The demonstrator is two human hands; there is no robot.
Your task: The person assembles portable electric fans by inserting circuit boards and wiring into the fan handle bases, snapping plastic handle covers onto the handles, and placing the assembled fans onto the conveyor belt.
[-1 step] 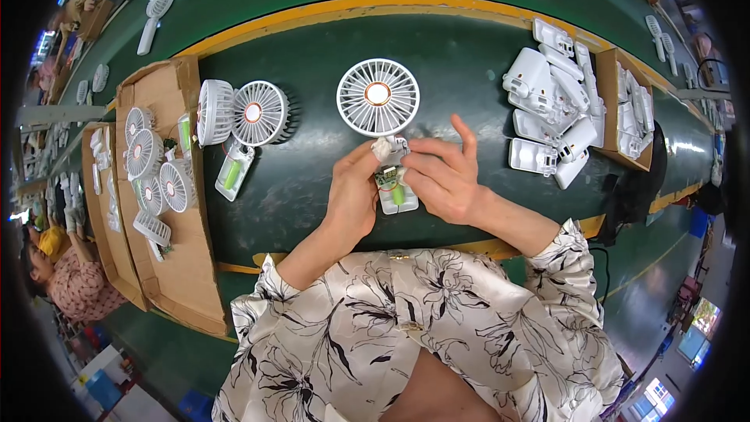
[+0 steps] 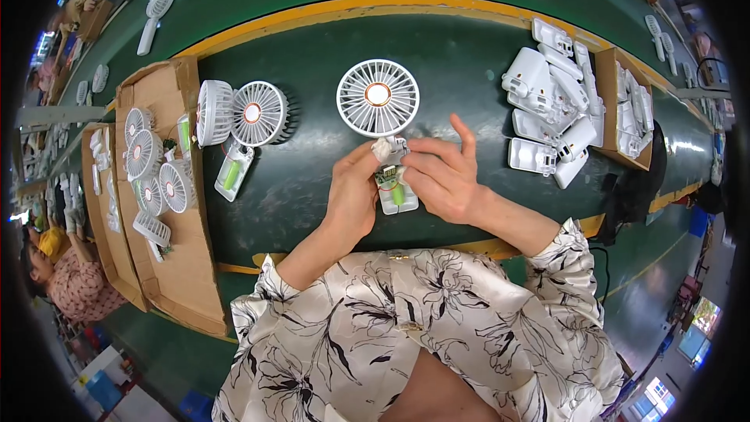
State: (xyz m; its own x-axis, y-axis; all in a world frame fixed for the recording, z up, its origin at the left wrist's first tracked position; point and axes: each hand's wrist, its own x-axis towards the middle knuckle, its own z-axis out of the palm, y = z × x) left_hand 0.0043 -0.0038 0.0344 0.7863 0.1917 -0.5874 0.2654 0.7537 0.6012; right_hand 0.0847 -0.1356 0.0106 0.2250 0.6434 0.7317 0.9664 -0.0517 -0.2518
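At the far left of the frame, a cardboard tray point(image 2: 168, 266) is holding a bunch of small white fan heads point(image 2: 144, 152). Just to its right, two more fan heads point(image 2: 251, 113) are resting on the dark green surface point(image 2: 312, 55), with an open handle with a green battery point(image 2: 232, 173) lying below them.

In the middle of the frame, the left hand point(image 2: 351, 195) is pinching the top of an open fan handle point(image 2: 393, 187). Its fingers point(image 2: 361, 160) are closed lightly on the white neck, right under the round white fan head point(image 2: 378, 98). The handle is lying flat on the surface, with a green battery and a tiny board showing inside.

The right hand point(image 2: 444, 176) is touching the same spot from the other side. Its fingers point(image 2: 426, 158) are curled onto the little part, and one finger is sticking up free.

To do this well, I think the handle should stay flat and steady, and the thin wires should be tucked gently.

On the right, a pile of white handle shells point(image 2: 547, 101) is sitting beside a cardboard box point(image 2: 625, 109).
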